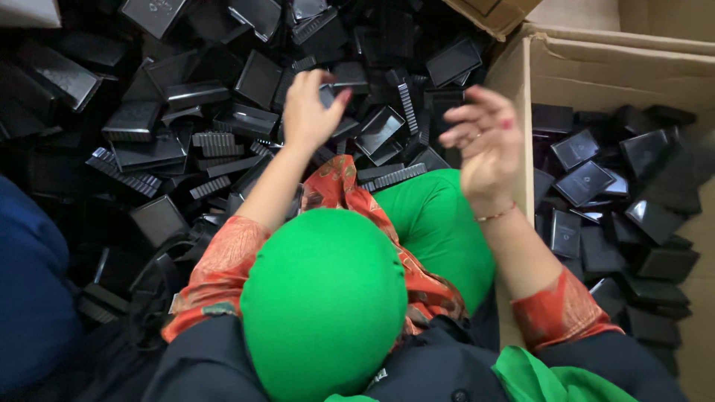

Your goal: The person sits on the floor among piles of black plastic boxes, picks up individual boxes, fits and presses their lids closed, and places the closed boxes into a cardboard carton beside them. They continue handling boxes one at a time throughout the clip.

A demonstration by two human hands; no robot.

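My left hand [311, 108] reaches forward over a big heap of black plastic box parts [194, 112], its fingers curled around the edge of one small black piece [328, 93]. My right hand [484, 141] hovers in the air to the right, palm turned inward, fingers loosely spread, holding nothing. It is close to the left wall of a cardboard box [596, 67]. My knees in green cloth [328, 298] rise between my arms.
The cardboard box on the right holds several shiny black square lids [585, 182]. Ribbed black pieces [395, 177] lie in the heap. A blue cloth [30, 283] sits at the far left. A second carton corner [491, 15] juts in at the top.
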